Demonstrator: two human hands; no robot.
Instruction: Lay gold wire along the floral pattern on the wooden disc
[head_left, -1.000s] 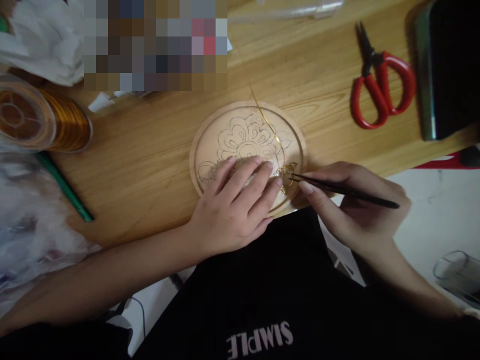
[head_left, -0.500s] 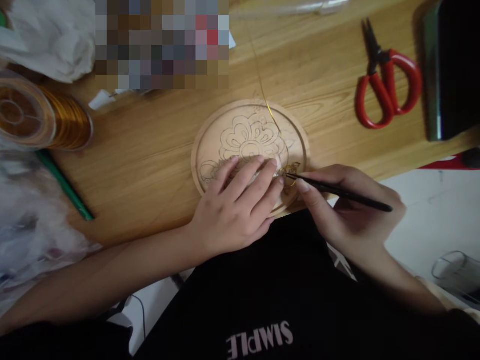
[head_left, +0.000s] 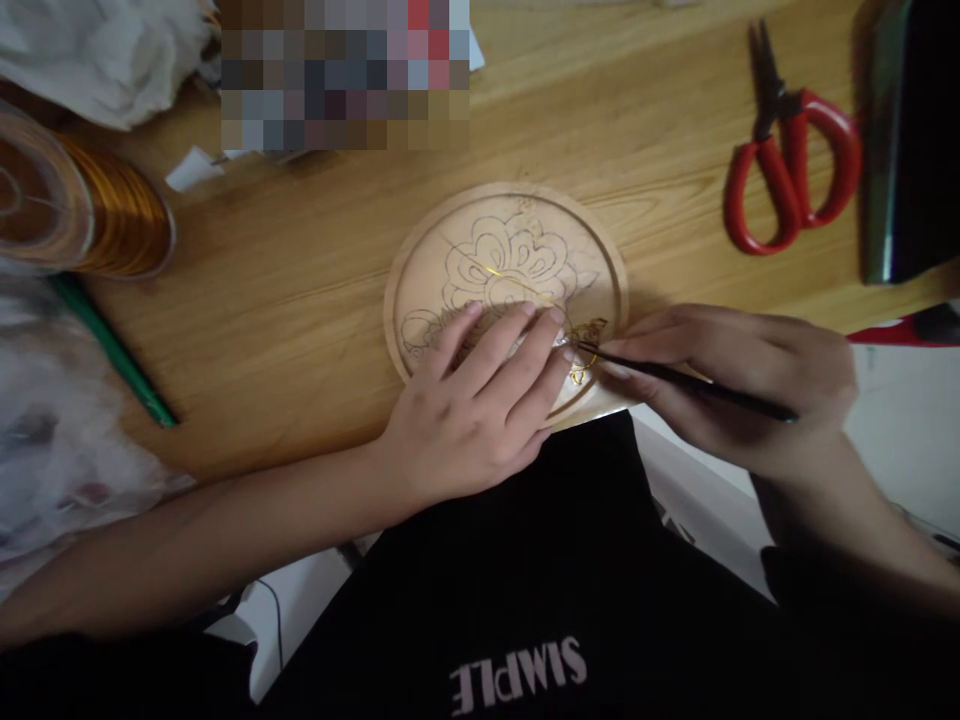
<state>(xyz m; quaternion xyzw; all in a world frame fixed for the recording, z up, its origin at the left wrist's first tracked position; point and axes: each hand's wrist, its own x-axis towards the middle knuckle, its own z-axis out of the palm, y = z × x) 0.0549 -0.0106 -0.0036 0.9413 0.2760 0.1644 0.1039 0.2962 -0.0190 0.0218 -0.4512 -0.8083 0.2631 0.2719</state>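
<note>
Gold wire (head_left: pixel 491 271) now swings leftward: we're apparently bending it, right hand (head_left: pixel 780 362) pinching tweezers (head_left: pixel 675 376), left hand (head_left: pixel 469 425) spread on the round plaque (head_left: pixel 392 305).

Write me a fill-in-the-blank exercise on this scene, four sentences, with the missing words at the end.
1. The dark tweezers, tips by the gold wire, are held in the person's ____ hand.
2. The left hand lies over a round board whose largest drawn figure is a ____.
3. The looped handles of the scissors are coloured ____.
4. The upside-down lettering on the black shirt reads ____.

Missing words: right; flower; red; SIMPLE.
</note>
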